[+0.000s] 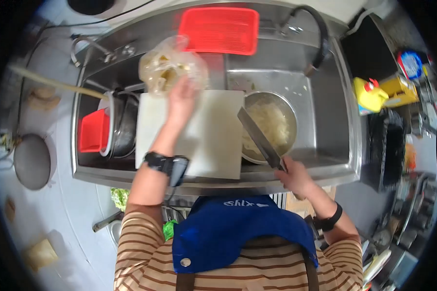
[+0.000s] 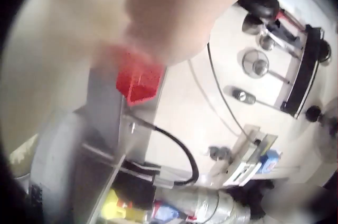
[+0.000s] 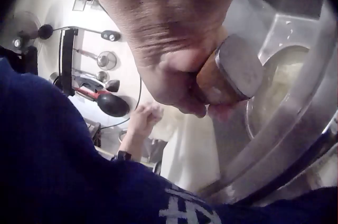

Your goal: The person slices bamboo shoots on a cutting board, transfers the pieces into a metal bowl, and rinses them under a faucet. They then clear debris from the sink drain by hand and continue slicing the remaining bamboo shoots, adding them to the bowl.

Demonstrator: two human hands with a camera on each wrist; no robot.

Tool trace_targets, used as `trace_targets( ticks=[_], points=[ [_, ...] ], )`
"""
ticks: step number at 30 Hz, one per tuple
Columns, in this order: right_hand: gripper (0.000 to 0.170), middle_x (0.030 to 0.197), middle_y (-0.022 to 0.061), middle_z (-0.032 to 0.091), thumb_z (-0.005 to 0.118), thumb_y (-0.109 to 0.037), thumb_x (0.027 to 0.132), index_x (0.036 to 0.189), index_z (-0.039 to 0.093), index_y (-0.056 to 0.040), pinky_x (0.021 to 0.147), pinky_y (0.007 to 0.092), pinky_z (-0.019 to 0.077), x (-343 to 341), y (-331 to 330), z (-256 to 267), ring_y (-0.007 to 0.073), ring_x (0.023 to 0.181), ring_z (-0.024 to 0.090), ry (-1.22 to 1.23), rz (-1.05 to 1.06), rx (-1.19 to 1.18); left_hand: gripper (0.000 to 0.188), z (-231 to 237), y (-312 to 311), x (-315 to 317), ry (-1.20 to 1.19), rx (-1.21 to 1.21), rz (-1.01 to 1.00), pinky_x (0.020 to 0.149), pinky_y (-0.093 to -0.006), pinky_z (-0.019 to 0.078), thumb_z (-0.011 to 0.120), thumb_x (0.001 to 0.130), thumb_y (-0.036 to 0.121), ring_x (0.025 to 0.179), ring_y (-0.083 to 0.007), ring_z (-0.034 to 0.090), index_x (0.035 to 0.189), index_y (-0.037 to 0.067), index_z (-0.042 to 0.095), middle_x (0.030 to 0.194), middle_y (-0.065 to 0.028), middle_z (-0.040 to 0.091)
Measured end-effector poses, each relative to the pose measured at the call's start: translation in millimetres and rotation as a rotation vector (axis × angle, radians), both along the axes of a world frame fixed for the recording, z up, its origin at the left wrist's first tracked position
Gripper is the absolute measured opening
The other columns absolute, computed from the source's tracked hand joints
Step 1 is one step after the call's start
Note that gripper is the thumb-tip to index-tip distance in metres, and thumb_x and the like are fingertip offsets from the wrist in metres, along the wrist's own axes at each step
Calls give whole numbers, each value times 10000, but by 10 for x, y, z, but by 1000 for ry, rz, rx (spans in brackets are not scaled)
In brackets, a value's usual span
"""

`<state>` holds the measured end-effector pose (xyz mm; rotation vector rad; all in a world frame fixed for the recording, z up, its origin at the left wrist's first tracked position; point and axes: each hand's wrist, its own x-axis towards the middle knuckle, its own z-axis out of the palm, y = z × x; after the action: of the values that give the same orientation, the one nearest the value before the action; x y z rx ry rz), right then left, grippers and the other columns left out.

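My right hand (image 1: 296, 178) grips a cleaver (image 1: 258, 137) by its wooden handle (image 3: 221, 78). The blade points up and left, over the near-left part of a steel bowl (image 1: 294, 116). Pale thin-cut pieces (image 1: 272, 121) fill the bowl, which stands in the right basin. My left hand (image 1: 182, 97) is at the near side of a clear plastic bag (image 1: 155, 68) with yellowish pieces inside. Its fingers are blurred against the bag, and I cannot tell whether they grip it. Below that hand lies a white cutting board (image 1: 213, 136), laid across the sink.
A red plastic basket (image 1: 221, 31) sits on the sink's far rim. In the left basin are a dark pot (image 1: 126, 126) and a smaller red basket (image 1: 93, 131). A black faucet (image 1: 320, 43) arches over the right basin. The yellow bottle (image 1: 366, 94) stands right of the sink.
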<state>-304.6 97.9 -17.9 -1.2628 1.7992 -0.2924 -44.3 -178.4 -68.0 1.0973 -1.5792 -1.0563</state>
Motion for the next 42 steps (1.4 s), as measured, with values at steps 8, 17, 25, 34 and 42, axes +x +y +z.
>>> trace_targets(
  ticks=[8,17,25,34,42],
  points=[
    [348,772,262,614,599,-221,817,1058,465,-9,708,509,456,412,-246,66,452,801,591,127,175,22,226,321,-85,-372,-318,-594,-230,760,-377,463,507,777,6,890,-364,571,994,7,571,926,-180,602],
    [364,769,260,628,604,-213,806,1077,485,-2,723,516,468,473,-201,-87,443,772,610,234,233,18,202,467,-1122,643,-1227,-129,-25,801,-442,494,523,787,95,961,-356,615,918,47,669,984,-189,647],
    [352,809,248,636,600,-205,807,1078,490,-11,732,503,473,546,-271,-66,429,799,614,248,227,47,382,-932,-1612,91,-1757,-462,-483,922,-445,446,482,854,213,1098,-362,558,1164,6,567,1195,-217,572],
    [338,794,251,633,591,-220,816,1064,480,-21,730,511,467,525,-236,-105,436,803,608,200,204,23,151,-649,-1220,-139,-709,41,61,722,-375,504,575,873,122,853,-166,590,1007,58,603,917,-60,624],
    [406,771,247,632,588,-229,817,1143,464,-23,722,527,457,466,-219,-164,440,783,608,182,237,-44,392,776,-115,655,210,520,-77,801,-308,504,643,746,-9,920,-200,613,1128,11,556,991,-109,623]
  ],
)
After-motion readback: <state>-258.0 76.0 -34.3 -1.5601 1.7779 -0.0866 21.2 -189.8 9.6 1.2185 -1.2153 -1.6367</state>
